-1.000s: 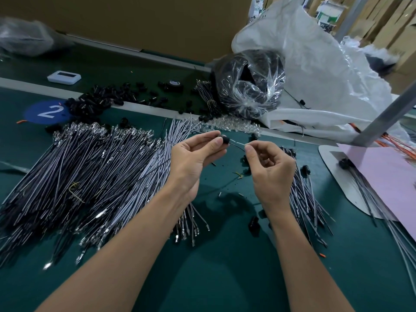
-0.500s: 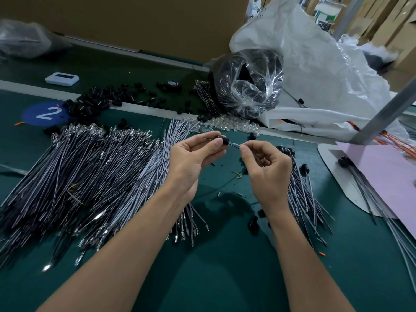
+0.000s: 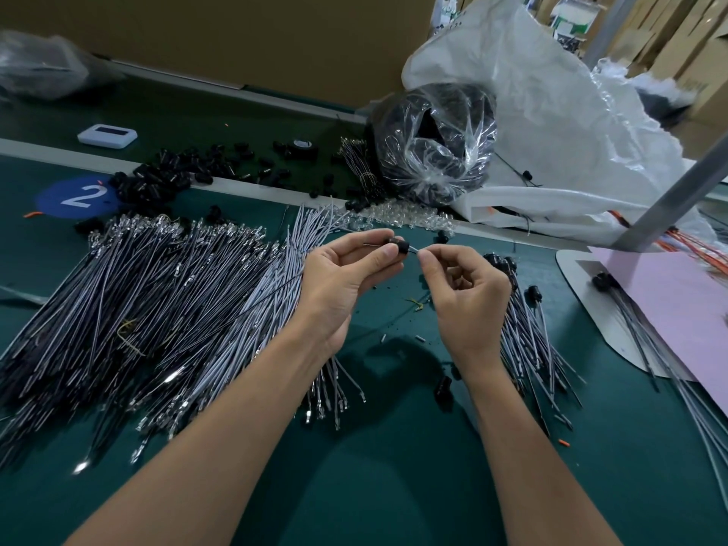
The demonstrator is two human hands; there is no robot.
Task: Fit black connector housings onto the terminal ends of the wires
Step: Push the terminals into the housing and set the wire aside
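Dark green mat-surfaced worktable (image 3: 394,486), beneath and around the grip. Pale grey flat rail (image 3: 47,153), crossing the table beyond the grip. Plain brown board wall (image 3: 236,33), farther behind. Slanting grey metal post (image 3: 675,199), right of the grip. Stacked brown cardboard cartons (image 3: 701,45), far beyond-right.

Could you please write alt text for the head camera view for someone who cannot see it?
The left hand pinches a black housing while the right hand pinches a thin wire at its end, above a green table. Loose wires lie heaped to the left.
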